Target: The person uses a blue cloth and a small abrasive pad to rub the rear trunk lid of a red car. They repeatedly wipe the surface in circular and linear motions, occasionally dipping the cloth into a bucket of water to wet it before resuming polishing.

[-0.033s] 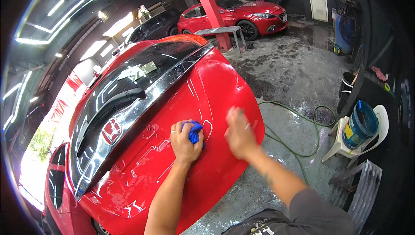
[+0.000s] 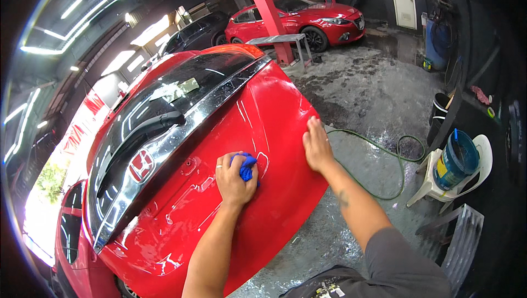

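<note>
A raised red car tailgate point(image 2: 280, 218) spreads out in front of me, wet-looking and glossy. My left hand point(image 2: 233, 181) rests on its painted panel with the fingers closed around a bunched blue cloth point(image 2: 247, 167). At the panel's right edge, my right hand point(image 2: 317, 147) lies with its fingers stretched out and nothing visible in them. Its palm side is hidden. Along the panel's left side run a chrome strip point(image 2: 208, 110), a badge point(image 2: 142, 166) and the dark rear window with a black wiper point(image 2: 148, 126).
At the right, a blue bucket point(image 2: 458, 158) stands on a white plastic chair point(image 2: 484, 163). A green hose point(image 2: 403, 170) curls over the wet floor. A grey metal bench point(image 2: 464, 248) is near my right side. Farther off are a red post point(image 2: 266, 15) and another red car point(image 2: 324, 15).
My right hand has moved right, from above the panel to its right edge, and is no longer blurred. The left hand and blue cloth stay in place.
</note>
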